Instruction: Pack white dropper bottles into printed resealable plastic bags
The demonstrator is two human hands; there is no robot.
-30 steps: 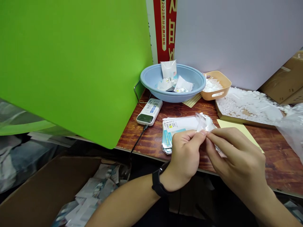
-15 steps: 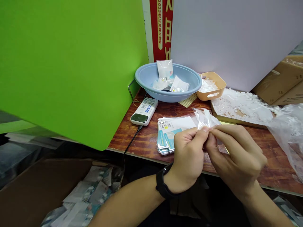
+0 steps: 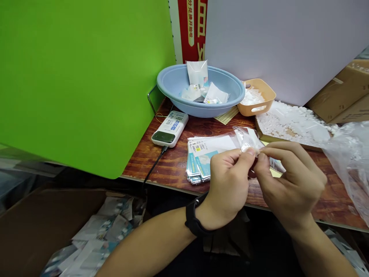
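Observation:
My left hand (image 3: 227, 181) and my right hand (image 3: 291, 181) meet above the wooden table top (image 3: 331, 200). Fingertips of both pinch a small transparent plastic bag (image 3: 248, 140), whose lower end shows beyond my right fingers. The bag's contents are hidden by my fingers and glare. Just left of my left hand lies a stack of printed packets (image 3: 198, 159) with blue and white cards, partly behind that hand. A yellow paper sheet (image 3: 273, 173) lies under my right hand, mostly hidden.
A blue basin (image 3: 225, 105) holds several small plastic packets. Beside it are an orange basket (image 3: 266, 94) of white pieces and a tray (image 3: 288, 123) of white granules. A white power bank (image 3: 170, 129) trails a cable. A cardboard box (image 3: 52, 231) of printed scraps sits below the table edge.
The view has drifted, so the table items sit further left and higher. My hands have drawn closer together, still pinching the bag, and its lower end now shows beyond my right fingers.

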